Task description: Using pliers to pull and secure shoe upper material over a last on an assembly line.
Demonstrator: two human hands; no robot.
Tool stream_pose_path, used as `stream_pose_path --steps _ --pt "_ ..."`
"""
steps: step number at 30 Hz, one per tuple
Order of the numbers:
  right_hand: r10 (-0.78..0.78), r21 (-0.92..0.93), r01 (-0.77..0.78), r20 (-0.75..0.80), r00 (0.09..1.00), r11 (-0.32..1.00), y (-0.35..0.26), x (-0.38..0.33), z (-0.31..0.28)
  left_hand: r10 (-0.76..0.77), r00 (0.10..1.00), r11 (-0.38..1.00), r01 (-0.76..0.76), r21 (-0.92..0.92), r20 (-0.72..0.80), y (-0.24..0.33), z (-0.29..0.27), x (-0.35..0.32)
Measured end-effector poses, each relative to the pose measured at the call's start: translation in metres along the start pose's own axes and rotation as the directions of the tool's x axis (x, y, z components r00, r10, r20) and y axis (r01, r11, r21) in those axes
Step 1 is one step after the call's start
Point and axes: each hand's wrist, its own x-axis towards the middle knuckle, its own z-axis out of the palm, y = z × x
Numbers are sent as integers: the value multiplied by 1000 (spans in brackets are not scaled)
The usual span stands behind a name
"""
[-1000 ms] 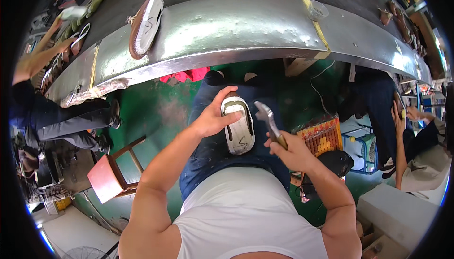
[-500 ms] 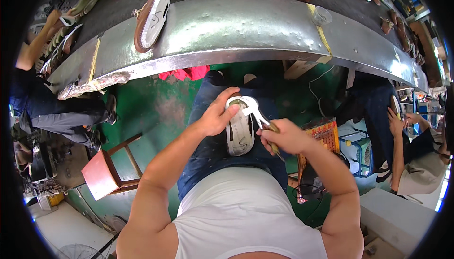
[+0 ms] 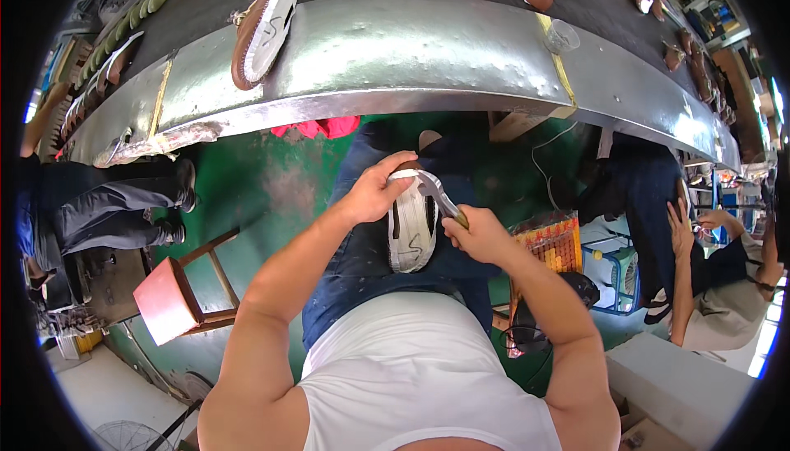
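A shoe (image 3: 413, 233) with its pale underside turned up rests on my thighs, long axis pointing away from me. A dark slot and a curved drawn mark show on that underside. My left hand (image 3: 377, 190) grips the shoe's far end, thumb across its edge and fingers round the outside. In my right hand (image 3: 479, 235) are metal pincers (image 3: 442, 197) with a yellow-green handle, their curved head against the shoe's far right edge. What lies between the jaws is too small to make out.
Ahead runs a metal-edged bench (image 3: 411, 52) with a brown shoe (image 3: 262, 35) lying sole-out on it and a clear cup (image 3: 562, 36). A stool (image 3: 169, 299) stands at left. Co-workers sit on both sides; one co-worker's hand (image 3: 680, 229) shows at right.
The pincers have turned, and their head now lies closer along the shoe's far right edge. My right hand has shifted slightly left. My left hand keeps its grip.
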Motion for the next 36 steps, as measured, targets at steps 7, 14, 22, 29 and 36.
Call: stream_pose_path --steps 7,14,22,29,36 --pt "-32 -135 11 -156 987 991 7 -15 16 -80 945 949 169 -265 318 23 -23 9" --pt "32 -317 -70 -123 992 946 -9 -33 10 -265 962 928 274 -251 72 30 13 6" --pt "199 -32 -197 82 977 980 -17 -53 -16 -295 953 907 301 -294 64 20 22 15" --pt "94 -58 -114 -275 957 992 1 -8 -9 -290 957 956 291 26 -27 7 46 -10" --pt "206 -40 -232 -332 920 972 33 17 32 -400 908 904 367 -219 -127 -19 61 -45"
